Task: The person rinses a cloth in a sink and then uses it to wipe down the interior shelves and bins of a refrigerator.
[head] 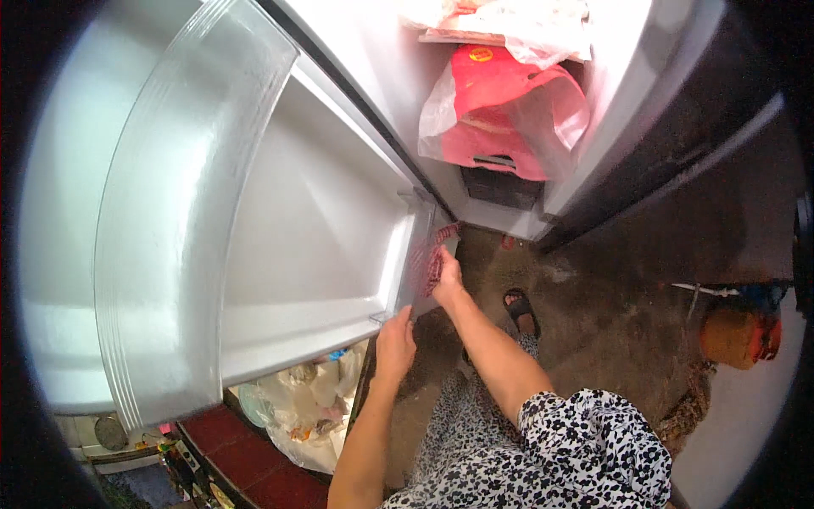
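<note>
A refrigerator door (318, 210) stands open on the left, with a translucent plastic door shelf (172, 223) across its upper part and a lower clear shelf (410, 254) near its bottom. My right hand (448, 277) holds a red-and-white checked cloth (435, 264) against the lower shelf. My left hand (395, 343) is at that shelf's near end, its fingertips by the edge; whether they grip it is hard to tell. Inside the lit refrigerator, a red and clear plastic bag (502, 121) sits below another plastic-wrapped package (509, 25).
Plastic bags (311, 401) lie beneath the door, beside a dark red tiled counter edge (254, 458). An orange container (731, 337) stands at the right on the brown floor (604, 331). A sandalled foot (523, 312) is below the refrigerator opening.
</note>
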A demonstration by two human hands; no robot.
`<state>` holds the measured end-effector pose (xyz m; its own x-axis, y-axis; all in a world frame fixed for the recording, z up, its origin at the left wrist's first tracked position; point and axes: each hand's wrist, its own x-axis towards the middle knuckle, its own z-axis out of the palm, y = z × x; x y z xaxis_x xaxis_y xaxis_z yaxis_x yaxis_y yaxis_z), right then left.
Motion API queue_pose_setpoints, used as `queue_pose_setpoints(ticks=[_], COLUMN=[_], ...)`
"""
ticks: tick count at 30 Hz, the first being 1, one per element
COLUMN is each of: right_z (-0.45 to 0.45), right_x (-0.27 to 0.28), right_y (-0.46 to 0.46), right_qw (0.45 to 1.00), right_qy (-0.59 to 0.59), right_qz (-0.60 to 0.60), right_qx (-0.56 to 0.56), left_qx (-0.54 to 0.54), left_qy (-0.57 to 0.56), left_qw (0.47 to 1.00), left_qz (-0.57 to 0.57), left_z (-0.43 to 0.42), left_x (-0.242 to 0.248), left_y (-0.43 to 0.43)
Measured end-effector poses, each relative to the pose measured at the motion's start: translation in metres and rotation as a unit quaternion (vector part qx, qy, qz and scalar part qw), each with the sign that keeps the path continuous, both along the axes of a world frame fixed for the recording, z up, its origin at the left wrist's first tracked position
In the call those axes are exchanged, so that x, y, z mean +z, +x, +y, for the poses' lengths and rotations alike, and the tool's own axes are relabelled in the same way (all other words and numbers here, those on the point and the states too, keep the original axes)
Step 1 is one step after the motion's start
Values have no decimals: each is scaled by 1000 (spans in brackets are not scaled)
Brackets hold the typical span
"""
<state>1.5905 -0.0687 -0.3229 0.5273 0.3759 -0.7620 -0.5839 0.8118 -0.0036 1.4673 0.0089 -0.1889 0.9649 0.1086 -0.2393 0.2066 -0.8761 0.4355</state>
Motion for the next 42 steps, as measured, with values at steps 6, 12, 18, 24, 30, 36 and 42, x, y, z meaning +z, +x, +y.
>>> queue_pose_setpoints(ticks=[6,12,18,24,30,36,42], right_z=[-12,-17,-9,-11,8,29,66], right_x=[-36,14,68,143,157,162,121], right_y=[82,84,61,74,43,47,44], right_qw=[993,936,820,856,319,-183,-166], right_qy=[-50,-225,-431,-307,-578,-610,-604], right_qz=[-104,-268,-376,-394,-741,-617,-557], right_qx=[-15,35,22,133,123,462,545], left_qx=[-7,-6,50,54,77,93,81], left_qy=[-19,-9,-35,-31,-38,-30,10], left_qw=[999,996,994,990,988,990,994], left_qz=[-48,-93,-85,-123,-129,-105,-73], left_z=[-5,-9,0,21,38,29,20], left_x=[11,29,42,23,7,31,43], left_y=[-7,-25,-34,-50,-53,-53,-51])
